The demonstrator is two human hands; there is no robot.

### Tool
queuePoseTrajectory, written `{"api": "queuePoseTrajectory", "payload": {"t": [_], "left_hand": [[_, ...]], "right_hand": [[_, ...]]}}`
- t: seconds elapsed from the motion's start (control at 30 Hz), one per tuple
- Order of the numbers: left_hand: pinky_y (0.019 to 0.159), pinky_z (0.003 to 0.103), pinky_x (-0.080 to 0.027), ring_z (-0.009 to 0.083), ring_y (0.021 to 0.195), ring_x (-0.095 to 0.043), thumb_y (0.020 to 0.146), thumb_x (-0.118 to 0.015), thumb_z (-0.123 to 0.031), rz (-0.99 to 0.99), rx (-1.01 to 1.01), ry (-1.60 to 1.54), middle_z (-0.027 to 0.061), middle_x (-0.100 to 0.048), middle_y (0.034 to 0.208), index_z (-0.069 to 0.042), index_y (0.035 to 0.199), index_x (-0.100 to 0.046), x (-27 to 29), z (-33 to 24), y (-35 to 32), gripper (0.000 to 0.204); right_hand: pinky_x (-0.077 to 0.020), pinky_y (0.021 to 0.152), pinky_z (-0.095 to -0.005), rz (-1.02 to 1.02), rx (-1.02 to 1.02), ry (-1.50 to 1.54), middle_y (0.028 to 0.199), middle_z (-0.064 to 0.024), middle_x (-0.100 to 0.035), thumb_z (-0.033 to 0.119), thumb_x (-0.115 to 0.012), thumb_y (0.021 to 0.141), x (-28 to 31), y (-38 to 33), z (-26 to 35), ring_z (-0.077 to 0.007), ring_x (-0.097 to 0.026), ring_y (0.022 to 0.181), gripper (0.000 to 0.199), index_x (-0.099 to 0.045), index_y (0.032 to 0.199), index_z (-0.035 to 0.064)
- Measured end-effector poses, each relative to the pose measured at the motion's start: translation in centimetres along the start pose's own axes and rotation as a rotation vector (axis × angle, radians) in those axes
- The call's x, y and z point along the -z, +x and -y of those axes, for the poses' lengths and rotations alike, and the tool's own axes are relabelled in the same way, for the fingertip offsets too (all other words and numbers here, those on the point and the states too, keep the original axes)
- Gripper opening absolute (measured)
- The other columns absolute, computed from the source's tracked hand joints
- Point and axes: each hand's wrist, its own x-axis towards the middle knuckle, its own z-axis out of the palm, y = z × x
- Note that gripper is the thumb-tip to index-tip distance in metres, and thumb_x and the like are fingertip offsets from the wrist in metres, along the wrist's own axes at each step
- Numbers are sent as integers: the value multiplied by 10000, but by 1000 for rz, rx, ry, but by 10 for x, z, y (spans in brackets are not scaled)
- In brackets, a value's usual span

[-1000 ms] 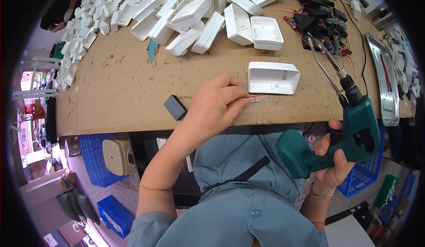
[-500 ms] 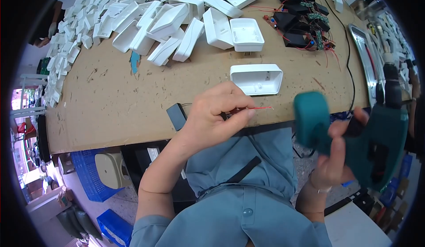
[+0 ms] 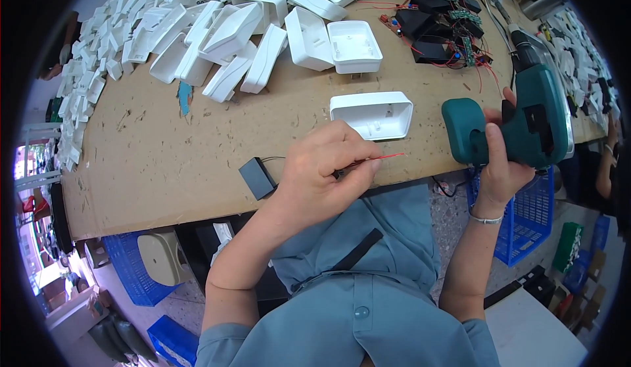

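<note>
Red wire [image 3: 384, 157]: one, pinched in the left hand [image 3: 325, 170] at the bench edge, not yet in a housing
Open white housing [image 3: 372, 114]: one, empty, just beyond the wire
Teal drill [image 3: 526, 120]: one, gripped by the right hand [image 3: 499, 163], idle
Black box [image 3: 256, 177]: one, beside the left hand
White shells [image 3: 223, 32]: many, piled behind

teal drill [image 3: 526, 124], red wire [image 3: 384, 157], white casing [image 3: 372, 114]

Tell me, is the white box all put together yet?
Not yet. Done: nothing shows as fastened; the white housing lies open and empty on the workbench. In hand: the left hand pinches a red wire, and the right hand holds a green cordless screwdriver. Left: more open white housings piled behind.
</note>
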Motion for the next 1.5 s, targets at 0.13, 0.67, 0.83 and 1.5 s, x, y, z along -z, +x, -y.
{"api": "queuePoseTrajectory", "payload": {"t": [0.13, 0.67, 0.83, 1.5], "left_hand": [[521, 284, -421, 159, 595, -552, 733, -687, -5, -11, 11, -24, 55, -585, 711, -35, 844, -696, -1, 2, -2, 115], [563, 290, -424, 163, 640, -582, 704, -705, -9, 8, -55, -4, 32, -623, 712, -57, 806, -696, -3, 1, -6, 113], [573, 293, -424, 168, 656, -589, 697, -704, -10, 21, -65, 5, 21, -629, 719, -63, 802, -693, -1, 2, -7, 118], [503, 251, -428, 134, 591, -544, 733, -707, -2, 63, -155, 13, 54, -584, 757, -35, 839, -677, 2, 8, -4, 114]], "right_hand": [[-459, 942, -344, -101, -136, -109, 1325, -218, -489, -61, -604, 816, 5, -39, 4, -219, -583, 1073, 583, -380, 1353, -36], [-491, 624, -190, 317, -159, 147, 1128, -140, -544, -60, -595, 858, -48, -75, 34, -91, -574, 756, 226, -576, 1083, -53], [-493, 591, -192, 357, -118, 108, 1103, -146, -559, -41, -597, 868, -47, -75, 33, -87, -573, 725, 185, -589, 1053, -35], [-430, 559, -187, 370, -341, 374, 933, -76, -605, -25, -629, 854, -52, -66, 36, -69, -530, 660, 59, -632, 913, -21]]}}
